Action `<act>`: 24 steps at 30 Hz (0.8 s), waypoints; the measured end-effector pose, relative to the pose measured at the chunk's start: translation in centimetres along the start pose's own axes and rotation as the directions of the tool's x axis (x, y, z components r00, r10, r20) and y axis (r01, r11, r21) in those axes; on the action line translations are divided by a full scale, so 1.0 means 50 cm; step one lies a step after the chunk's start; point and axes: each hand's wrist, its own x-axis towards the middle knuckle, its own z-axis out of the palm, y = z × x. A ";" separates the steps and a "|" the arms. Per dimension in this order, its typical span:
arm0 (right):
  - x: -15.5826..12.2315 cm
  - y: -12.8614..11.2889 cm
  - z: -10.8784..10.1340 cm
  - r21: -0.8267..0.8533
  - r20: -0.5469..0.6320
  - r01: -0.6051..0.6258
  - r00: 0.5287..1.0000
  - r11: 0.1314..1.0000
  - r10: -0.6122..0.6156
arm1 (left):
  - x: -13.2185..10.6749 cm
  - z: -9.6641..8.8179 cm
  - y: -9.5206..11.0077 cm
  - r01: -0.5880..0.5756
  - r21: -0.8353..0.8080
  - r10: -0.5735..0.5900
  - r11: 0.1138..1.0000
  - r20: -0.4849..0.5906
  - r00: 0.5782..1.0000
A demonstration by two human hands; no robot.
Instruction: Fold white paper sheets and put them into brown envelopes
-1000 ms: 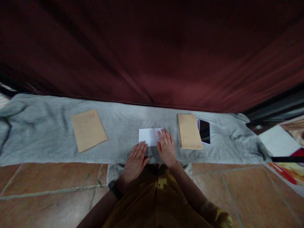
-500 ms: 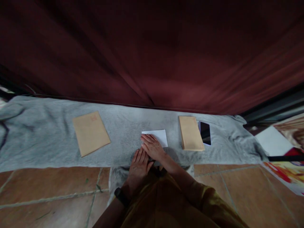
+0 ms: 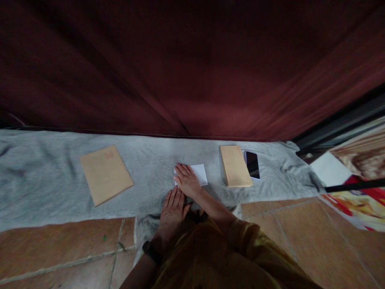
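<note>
A small white sheet of paper [image 3: 199,173] lies on the grey cloth [image 3: 156,160] in front of me. My right hand [image 3: 187,180] rests flat across its left part, fingers stretched out, so that part is hidden. Just below, my left hand [image 3: 173,208] lies flat at the paper's lower left corner, with its fingers extended and close to the right hand. Whether the left fingertips touch the paper I cannot tell. Neither hand grips anything. A dark watch sits on my left wrist.
A brown envelope [image 3: 106,174] lies to the left. On the right is a stack of brown envelopes [image 3: 236,166], with a phone [image 3: 252,164] beside it. A dark red curtain [image 3: 192,80] hangs behind the cloth. Colourful printed material [image 3: 357,204] lies at the far right, above the tiled floor.
My right hand has slid up and left over the paper, covering more of its left edge. The left hand stays beneath it. The whole view has shifted and tilted slightly.
</note>
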 end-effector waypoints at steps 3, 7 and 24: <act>-0.032 -0.007 -0.009 0.020 -0.016 0.019 1.000 1.000 -0.019 | 0.000 0.002 -0.003 -0.007 0.006 0.007 1.000 -0.005 1.000; -0.097 0.004 -0.022 0.017 -0.026 -0.018 0.999 1.000 0.019 | 0.001 -0.002 -0.004 -0.011 -0.012 0.011 1.000 -0.002 1.000; -0.220 0.093 -0.048 -0.065 -0.117 -0.297 0.950 0.953 0.288 | -0.009 -0.029 0.001 0.061 -0.050 -0.062 0.997 -0.016 0.998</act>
